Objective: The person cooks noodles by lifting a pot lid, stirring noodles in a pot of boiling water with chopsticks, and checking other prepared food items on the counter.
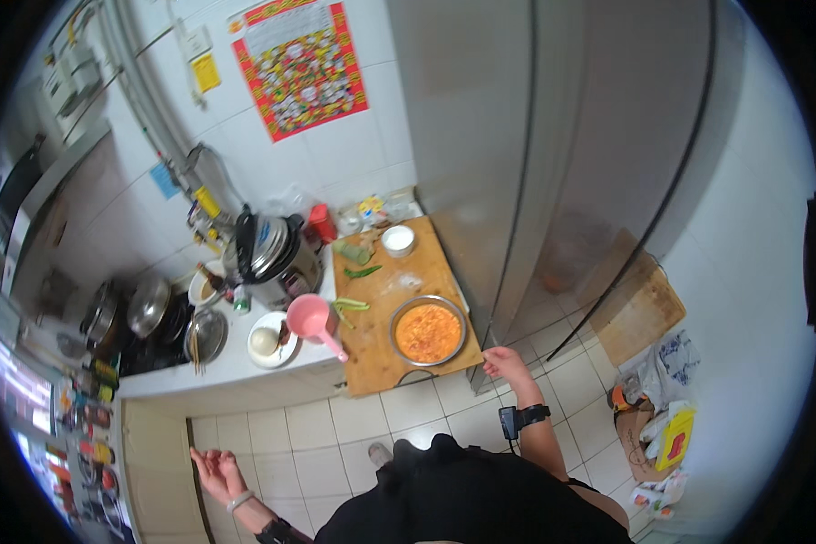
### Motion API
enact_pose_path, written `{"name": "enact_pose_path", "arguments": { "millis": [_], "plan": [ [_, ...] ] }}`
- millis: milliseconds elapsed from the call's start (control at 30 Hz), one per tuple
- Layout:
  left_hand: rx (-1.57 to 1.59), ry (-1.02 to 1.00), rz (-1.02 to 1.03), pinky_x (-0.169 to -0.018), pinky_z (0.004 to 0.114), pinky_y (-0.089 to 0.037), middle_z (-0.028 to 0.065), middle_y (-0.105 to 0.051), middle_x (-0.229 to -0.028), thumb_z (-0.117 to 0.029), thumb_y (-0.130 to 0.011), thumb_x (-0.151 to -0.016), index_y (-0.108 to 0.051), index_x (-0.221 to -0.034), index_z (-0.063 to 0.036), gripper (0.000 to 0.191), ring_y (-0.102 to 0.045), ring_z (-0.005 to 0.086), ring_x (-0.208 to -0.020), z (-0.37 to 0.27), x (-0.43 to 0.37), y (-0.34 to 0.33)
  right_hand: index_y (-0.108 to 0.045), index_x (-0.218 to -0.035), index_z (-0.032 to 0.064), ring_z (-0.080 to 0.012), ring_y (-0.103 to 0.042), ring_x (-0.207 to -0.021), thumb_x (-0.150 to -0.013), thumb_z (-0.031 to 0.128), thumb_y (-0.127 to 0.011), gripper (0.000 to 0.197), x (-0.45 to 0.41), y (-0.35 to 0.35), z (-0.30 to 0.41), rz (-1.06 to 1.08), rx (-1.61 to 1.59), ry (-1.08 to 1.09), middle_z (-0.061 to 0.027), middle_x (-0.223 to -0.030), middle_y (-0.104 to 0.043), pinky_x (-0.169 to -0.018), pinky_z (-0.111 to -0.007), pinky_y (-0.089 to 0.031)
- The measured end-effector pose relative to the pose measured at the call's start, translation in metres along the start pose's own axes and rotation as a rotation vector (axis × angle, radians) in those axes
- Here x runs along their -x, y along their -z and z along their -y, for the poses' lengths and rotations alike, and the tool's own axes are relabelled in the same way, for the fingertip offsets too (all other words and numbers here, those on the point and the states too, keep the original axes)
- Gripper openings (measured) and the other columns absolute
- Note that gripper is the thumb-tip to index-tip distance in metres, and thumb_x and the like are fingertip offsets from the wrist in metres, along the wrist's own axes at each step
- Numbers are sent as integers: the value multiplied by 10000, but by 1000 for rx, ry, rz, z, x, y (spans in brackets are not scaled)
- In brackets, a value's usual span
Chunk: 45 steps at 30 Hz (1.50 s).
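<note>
My left hand (219, 476) hangs over the floor at lower left, fingers apart and nothing in them. By the front right corner of a wooden cutting board (381, 340) is my right hand (506, 364), its fingers curled near the lower edge of a grey refrigerator (466, 136). Whether they grip anything is unclear. A metal bowl of orange-red batter-like food (430, 333) sits on the board. Behind it stand a small bowl of white contents (398, 241), a green chili pepper (362, 272) and cut green vegetable pieces (351, 304).
Left of the board are a pink ladle (311, 318), a white plate with a pale round food (265, 342) and an electric pressure cooker (275, 255). A stove (153, 350) with pots lies farther left. Bags and boxes (653, 428) lie on the floor at right.
</note>
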<state>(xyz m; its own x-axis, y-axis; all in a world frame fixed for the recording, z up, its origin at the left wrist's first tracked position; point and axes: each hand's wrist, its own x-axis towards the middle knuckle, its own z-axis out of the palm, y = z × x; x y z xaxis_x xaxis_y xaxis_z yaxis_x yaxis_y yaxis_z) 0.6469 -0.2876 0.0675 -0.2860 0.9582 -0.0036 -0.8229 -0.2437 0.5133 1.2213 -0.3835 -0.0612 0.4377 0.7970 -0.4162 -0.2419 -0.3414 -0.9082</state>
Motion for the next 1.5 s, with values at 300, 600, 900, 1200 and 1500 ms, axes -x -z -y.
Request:
{"name": "enact_pose_path", "arguments": {
  "millis": [300, 600, 900, 1200, 1500],
  "plan": [
    [33, -112, -135, -605, 268, -344, -27, -534, -756, -219, -528, -852, -567, -1015, -143, 184, -469, 93, -680, -19, 33, 2, -561, -894, 27, -84, -514, -548, -833, 204, -547, 188, -17, -22, 7, 68, 52, -25, -19, -660, -557, -501, -205, -423],
    [-28, -168, -187, -579, 252, -351, -67, -535, -725, -256, -528, -853, -571, -991, -167, 170, -477, 59, -650, -29, 53, 12, -573, -859, 35, -86, -518, -537, -830, 214, -557, 182, -24, -37, 9, 111, 123, -53, -14, -639, -552, -500, -201, -431],
    [-16, -169, -208, -583, 250, -344, -70, -525, -725, -262, -517, -860, -570, -968, -166, 154, -468, 61, -663, -25, 51, 6, -569, -881, 31, -94, -528, -538, -830, 217, -559, 193, -36, -29, 1, 119, 100, -30, -17, -652, -556, -504, -210, -437],
    [1, -146, -195, -594, 256, -343, -60, -529, -717, -257, -523, -855, -574, -955, -162, 147, -468, 65, -658, -23, 49, -3, -564, -895, 31, -101, -539, -544, -830, 206, -558, 186, -33, -25, 0, 104, 59, -27, -27, -669, -563, -499, -210, -437],
    [24, -132, -167, -594, 269, -365, -43, -559, -744, -244, -529, -850, -583, -980, -157, 165, -493, 81, -668, -25, 59, 5, -583, -865, 50, -84, -524, -551, -846, 193, -536, 151, -25, -16, -3, 104, 30, 6, -7, -649, -553, -506, -205, -430]
  ]
}}
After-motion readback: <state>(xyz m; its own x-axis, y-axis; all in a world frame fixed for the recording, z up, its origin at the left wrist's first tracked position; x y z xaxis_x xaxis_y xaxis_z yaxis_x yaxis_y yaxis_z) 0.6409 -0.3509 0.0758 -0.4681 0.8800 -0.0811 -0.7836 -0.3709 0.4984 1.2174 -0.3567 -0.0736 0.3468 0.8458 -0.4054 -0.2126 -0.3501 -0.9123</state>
